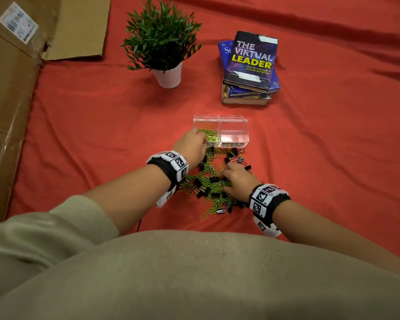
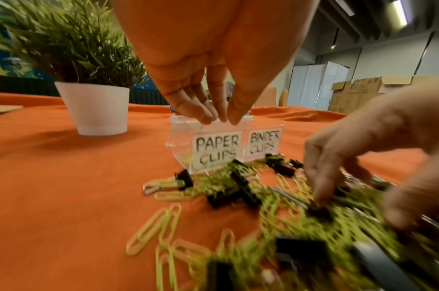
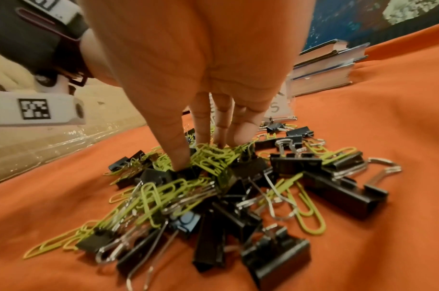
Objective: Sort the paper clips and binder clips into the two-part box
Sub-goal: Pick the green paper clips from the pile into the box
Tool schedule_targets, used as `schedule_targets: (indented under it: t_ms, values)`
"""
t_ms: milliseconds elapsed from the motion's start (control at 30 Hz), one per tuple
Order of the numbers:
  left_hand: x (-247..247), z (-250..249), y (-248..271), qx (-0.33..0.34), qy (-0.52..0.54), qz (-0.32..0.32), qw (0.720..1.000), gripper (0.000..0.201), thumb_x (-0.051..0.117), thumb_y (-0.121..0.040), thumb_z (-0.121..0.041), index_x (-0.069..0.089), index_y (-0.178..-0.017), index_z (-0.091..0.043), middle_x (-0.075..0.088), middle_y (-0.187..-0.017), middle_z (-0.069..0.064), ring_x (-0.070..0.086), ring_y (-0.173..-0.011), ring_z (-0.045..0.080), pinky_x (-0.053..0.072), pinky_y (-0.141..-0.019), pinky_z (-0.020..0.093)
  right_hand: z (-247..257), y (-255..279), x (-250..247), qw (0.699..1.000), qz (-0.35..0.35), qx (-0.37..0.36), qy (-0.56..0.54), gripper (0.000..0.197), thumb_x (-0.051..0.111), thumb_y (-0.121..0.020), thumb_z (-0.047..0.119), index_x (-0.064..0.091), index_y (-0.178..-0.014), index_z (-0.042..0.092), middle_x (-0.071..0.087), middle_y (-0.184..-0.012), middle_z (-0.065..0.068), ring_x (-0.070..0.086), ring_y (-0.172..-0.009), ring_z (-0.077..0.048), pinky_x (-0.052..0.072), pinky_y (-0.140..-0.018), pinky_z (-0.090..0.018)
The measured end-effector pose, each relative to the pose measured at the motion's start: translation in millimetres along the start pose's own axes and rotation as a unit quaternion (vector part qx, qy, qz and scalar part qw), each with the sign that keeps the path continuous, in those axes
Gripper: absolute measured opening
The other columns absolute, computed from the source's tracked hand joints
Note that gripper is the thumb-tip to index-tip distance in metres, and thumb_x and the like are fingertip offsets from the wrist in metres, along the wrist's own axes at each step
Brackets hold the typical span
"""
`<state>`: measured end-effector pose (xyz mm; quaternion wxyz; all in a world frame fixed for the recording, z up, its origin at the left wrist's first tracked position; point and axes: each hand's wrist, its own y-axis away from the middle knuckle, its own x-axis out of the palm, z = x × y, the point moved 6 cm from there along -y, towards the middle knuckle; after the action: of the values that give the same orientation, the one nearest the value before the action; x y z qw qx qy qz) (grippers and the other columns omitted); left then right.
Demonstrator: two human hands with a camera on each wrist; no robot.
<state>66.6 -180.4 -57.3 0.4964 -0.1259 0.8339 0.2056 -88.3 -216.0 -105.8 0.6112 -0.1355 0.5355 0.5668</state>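
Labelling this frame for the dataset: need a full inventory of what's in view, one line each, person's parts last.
two-part box: one, clear, centre of the cloth; green paper clips in the left part, the "BINDER CLIPS" part looks empty
paper clips: many, green, in a mixed pile before the box
binder clips: many, black with silver handles, same pile
cloth: one, red-orange, under everything
potted plant: one, green in a white pot, behind the box to the left
books: a stack, dark blue covers, behind the box to the right
cardboard: brown, left edge
left hand: fingertips together over the paper-clip part
right hand: fingers down in the pile
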Motion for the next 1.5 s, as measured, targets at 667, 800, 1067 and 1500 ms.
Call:
schedule_targets:
  t_ms: [667,800,1067,1500]
  values:
    - [69.2,7.8,52.0,-0.013,-0.056,0.098,0.994,0.044,0.065,-0.086,-0.036,0.055,-0.120,-0.009,0.051,-0.120,0.007,0.048,-0.118,0.025,0.045,-0.095,0.038,-11.2,-15.6,-20.2,0.997,-0.066,0.021,-0.026,0.034,0.064,-0.086,0.026,0.058,-0.116,0.012,0.054,-0.114,-0.005,0.046,-0.111,-0.021,0.042,-0.095,-0.033]
    - [67.9,5.3,50.1,-0.005,-0.074,0.104,0.992,0.030,0.059,-0.090,-0.026,0.058,-0.114,-0.008,0.054,-0.116,0.009,0.051,-0.115,0.027,0.045,-0.091,0.039,3.9,-20.4,-7.0,0.998,-0.038,-0.018,0.042,0.055,0.067,-0.082,0.024,0.047,-0.133,0.014,0.045,-0.129,-0.006,0.039,-0.120,-0.025,0.038,-0.104,-0.038]
    - [69.2,4.4,48.7,0.009,-0.093,0.112,0.989,0.025,0.052,-0.093,-0.018,0.056,-0.113,-0.004,0.054,-0.115,0.013,0.051,-0.112,0.030,0.046,-0.090,0.041,2.4,-18.4,5.3,0.994,-0.049,-0.013,0.096,0.024,0.051,-0.091,0.013,0.057,-0.111,0.002,0.054,-0.116,-0.012,0.044,-0.112,-0.029,0.035,-0.098,-0.034]
    - [50.7,23.5,40.3,-0.035,0.041,0.092,0.994,0.019,0.050,-0.095,-0.023,0.056,-0.106,-0.008,0.064,-0.105,0.012,0.059,-0.096,0.029,0.045,-0.076,0.033,-1.8,-41.0,-60.8,0.979,-0.018,0.091,-0.181,0.008,0.056,-0.092,0.020,0.060,-0.089,0.012,0.064,-0.079,-0.001,0.056,-0.062,-0.011,0.047,-0.053,-0.021]
